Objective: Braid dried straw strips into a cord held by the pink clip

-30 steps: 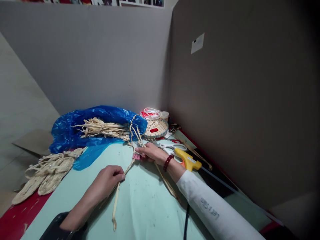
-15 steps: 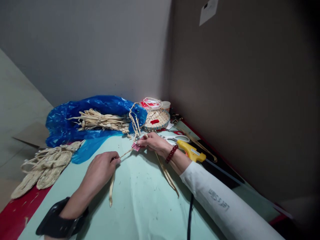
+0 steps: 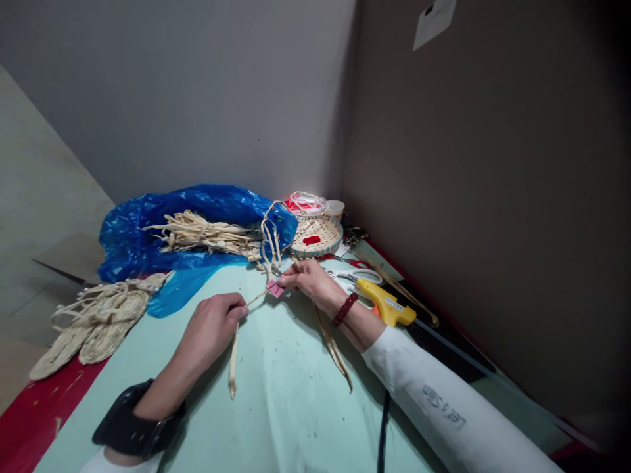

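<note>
Between my hands runs a thin twisted cord of pale dried plant fibre point(image 3: 257, 299). My left hand point(image 3: 211, 328) pinches its near end, and a loose flat strand point(image 3: 233, 368) hangs down below the fingers. At the far end sits a pink binder clip point(image 3: 275, 288), touched by the fingertips of my right hand point(image 3: 310, 282). These fingers are closed at the clip and the fibre beside it. Two long strips point(image 3: 332, 348) trail from under my right hand onto the pale green sheet. Looped cord point(image 3: 270, 236) rises beyond the clip.
A blue plastic bag point(image 3: 133, 230) holds a bundle of dried fibre point(image 3: 207, 235). Woven sandals point(image 3: 103, 322) lie at left. On the right are a yellow glue gun point(image 3: 387, 302) and white-handled scissors point(image 3: 362, 276). A round woven basket point(image 3: 323, 246) and a cup point(image 3: 335, 209) stand behind.
The whole view has shifted slightly, so things appear a little further right. Both hands keep their hold, with the cord still stretched between the left hand and the clip.
</note>
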The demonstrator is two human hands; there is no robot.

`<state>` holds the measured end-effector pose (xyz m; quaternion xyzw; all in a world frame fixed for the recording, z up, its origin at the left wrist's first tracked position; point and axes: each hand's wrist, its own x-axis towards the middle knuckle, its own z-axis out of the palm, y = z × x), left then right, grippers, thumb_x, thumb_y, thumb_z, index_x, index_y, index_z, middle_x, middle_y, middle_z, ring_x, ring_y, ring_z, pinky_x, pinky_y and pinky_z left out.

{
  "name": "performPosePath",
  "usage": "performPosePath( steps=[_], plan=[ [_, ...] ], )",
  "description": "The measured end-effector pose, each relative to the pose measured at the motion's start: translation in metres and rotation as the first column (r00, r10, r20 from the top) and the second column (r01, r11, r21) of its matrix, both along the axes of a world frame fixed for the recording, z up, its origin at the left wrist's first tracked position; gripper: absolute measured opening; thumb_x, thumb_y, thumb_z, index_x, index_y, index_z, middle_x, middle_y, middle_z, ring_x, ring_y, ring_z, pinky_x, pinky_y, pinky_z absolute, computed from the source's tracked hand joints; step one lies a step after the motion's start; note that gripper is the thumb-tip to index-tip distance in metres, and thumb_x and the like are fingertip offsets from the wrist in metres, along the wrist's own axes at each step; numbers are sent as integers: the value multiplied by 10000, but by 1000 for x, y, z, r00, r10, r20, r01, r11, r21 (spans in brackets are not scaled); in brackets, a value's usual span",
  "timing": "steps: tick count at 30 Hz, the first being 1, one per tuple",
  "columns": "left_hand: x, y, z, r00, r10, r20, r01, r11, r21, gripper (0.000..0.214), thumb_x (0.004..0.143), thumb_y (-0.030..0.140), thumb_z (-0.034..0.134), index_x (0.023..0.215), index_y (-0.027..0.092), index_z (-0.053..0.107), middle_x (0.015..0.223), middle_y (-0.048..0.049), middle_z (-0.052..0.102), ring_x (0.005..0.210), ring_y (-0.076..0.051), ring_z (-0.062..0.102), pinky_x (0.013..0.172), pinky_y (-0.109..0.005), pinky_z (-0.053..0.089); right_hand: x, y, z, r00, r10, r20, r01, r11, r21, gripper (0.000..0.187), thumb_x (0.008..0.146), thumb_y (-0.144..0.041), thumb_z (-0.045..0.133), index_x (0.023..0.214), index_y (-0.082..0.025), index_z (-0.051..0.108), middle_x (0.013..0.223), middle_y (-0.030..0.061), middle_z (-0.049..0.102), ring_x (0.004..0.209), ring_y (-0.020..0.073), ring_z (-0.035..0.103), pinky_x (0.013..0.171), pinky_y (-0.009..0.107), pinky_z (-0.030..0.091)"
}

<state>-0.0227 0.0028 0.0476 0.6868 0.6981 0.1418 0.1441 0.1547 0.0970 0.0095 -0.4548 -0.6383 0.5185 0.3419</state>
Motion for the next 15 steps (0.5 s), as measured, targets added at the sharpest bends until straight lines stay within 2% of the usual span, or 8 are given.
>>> performPosePath(
  steps=[9, 15],
  plan=[
    [8, 11, -14, 996, 2, 89, -5, 999, 43, 195, 779, 269, 441, 631, 204, 551, 647, -26, 594, 694, -214, 530, 628, -290, 307, -4, -2, -4, 1000, -9, -4, 9, 998, 63, 147, 671, -255, 699, 674, -112, 728, 550, 0, 619, 519, 96, 488, 505, 212, 337],
    [11, 10, -15, 990, -35, 139, 29, 998, 48, 188, 778, 266, 458, 627, 206, 553, 639, -20, 589, 689, -215, 515, 635, -297, 294, -6, -2, -4, 998, 66, -25, -63, 994, 92, 170, 694, -277, 677, 694, -123, 751, 649, 47, 696, 632, 142, 599, 587, 221, 430]
  ],
)
